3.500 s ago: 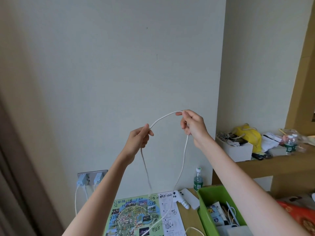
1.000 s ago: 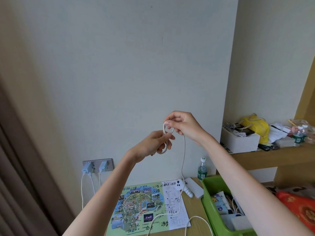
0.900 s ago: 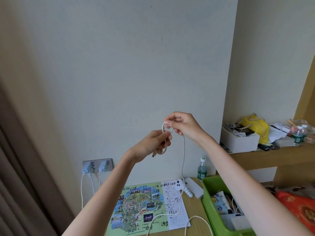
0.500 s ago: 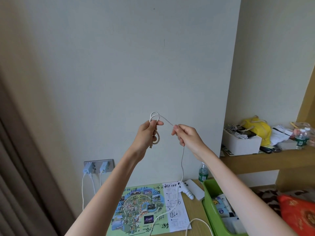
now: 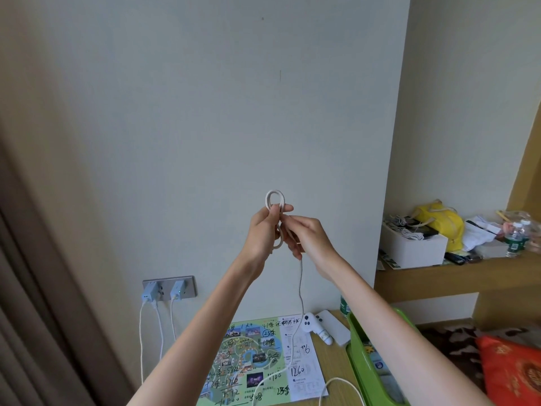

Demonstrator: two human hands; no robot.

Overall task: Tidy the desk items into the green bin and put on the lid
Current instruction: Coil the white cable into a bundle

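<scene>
head view is showing the left hand pinching a thin white cable's coil, right hand gripping its tail above the green plastic bin, likely needing more winding.

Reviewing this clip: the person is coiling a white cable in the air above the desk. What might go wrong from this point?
The left hand pinches only a small coil of white cable; a slip may unravel it. The long tail that hangs from the right hand trails across the map and may drag it or snag the white controller.
</scene>
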